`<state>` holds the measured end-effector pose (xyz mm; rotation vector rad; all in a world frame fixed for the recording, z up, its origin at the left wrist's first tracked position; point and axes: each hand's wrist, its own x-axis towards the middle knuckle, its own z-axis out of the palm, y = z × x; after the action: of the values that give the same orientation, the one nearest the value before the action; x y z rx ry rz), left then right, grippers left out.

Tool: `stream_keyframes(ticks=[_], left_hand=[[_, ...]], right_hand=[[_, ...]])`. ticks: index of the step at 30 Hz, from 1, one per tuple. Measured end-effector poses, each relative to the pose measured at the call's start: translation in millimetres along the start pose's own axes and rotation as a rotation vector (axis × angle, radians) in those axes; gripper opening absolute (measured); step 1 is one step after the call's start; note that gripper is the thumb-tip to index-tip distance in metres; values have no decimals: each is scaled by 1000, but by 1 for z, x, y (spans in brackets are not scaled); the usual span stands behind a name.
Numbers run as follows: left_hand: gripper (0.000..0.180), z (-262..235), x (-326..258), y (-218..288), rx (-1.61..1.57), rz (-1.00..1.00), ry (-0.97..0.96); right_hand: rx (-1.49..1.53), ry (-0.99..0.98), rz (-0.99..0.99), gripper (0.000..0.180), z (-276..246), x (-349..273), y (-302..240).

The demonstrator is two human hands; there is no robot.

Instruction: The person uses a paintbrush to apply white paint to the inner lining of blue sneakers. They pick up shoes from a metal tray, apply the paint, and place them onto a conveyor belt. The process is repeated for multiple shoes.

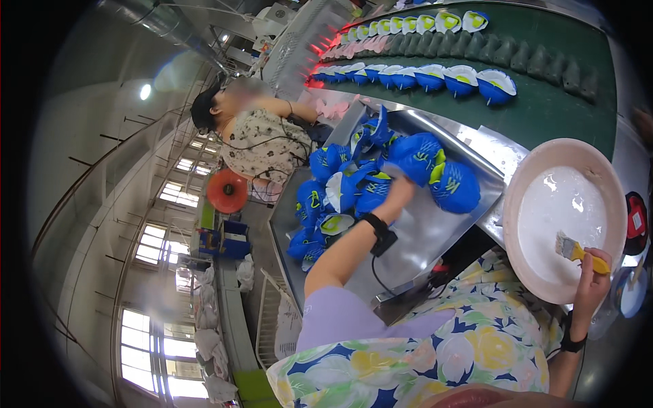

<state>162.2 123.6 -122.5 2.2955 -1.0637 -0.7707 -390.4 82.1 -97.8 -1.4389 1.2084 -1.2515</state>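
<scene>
My left hand [400, 193] reaches into a heap of blue shoe uppers [325, 162] with lime-green and white linings. Its fingers are closed at the edge of one blue shoe upper [412, 155]; the fingertips are blurred and partly hidden. The heap lies in a shiny metal tray [427, 239]. My right hand [590, 288] grips the yellow handle of a paintbrush [575, 252]. The brush's pale bristles hang over a pinkish round basin [520, 272] holding white liquid [544, 204].
A green conveyor belt [544, 27] carries rows of blue uppers [457, 80] and dark shoe lasts [500, 53] beyond the tray. Another person [265, 139] sits past the tray, near an orange-red round object [227, 190]. A red and black object [636, 221] lies beside the basin.
</scene>
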Motion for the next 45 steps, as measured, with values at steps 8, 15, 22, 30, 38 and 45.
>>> stream_keyframes(ticks=[8, 15, 22, 30, 38, 45], left_hand=[[26, 22, -46, 76, 313, 231, -236], [41, 16, -11, 107, 442, 745, 141], [61, 31, -11, 116, 675, 716, -291], [57, 37, -70, 122, 740, 1340, -446], [44, 50, -66, 111, 724, 1361, -535], [41, 9, -18, 151, -179, 645, -433]], right_hand=[[-9, 48, 69, 11, -9, 2, 18], [36, 104, 94, 16, 2, 15, -13], [-6, -39, 175, 22, -17, 30, -39], [-271, -309, -65, 23, 19, 55, -67], [-554, -722, -30, 22, 63, 50, -63], [-519, -324, -295, 19, 0, 55, -86]])
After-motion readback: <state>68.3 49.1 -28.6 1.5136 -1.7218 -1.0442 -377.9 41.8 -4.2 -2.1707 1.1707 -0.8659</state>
